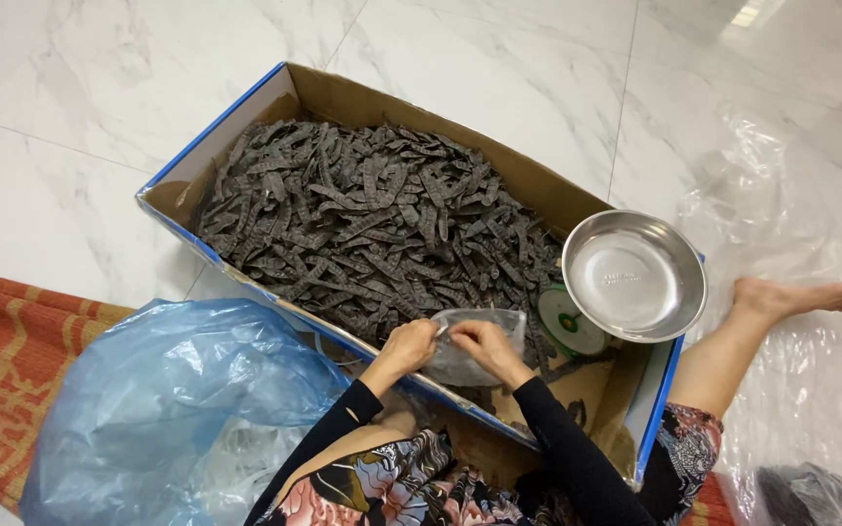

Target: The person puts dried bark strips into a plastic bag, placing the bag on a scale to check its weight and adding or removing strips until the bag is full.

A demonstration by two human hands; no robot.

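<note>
- At 8 o'clock a large blue plastic bag (pixel 163 409) bulges on the floor, overlapping one red woven mat (pixel 12 380) at 9 o'clock.
- The left hand (pixel 407 347) reaches in from 6 o'clock, dark sleeve to the wrist, fingers curled and pinching the left edge of the small clear bag (pixel 470 346).
- That one small clear bag sits just below centre, held over the near rim of the cardboard box (pixel 246 117), and shows dark pieces inside.
- The right hand (pixel 487 348) mirrors it, fingertips pressed together on the bag's top edge, knuckles raised.
- The single box stretches from 10 to 4 o'clock, heaped with dark dried strips (pixel 372 219), too many to count.
- At 3 o'clock one round steel pan (pixel 635 275) rests on a scale with a green-and-white dial (pixel 569 321), crowding the box's right end beside the hands.
- One bare foot (pixel 796 297) lies at 3 o'clock on clear plastic sheeting (pixel 791 195).
</note>
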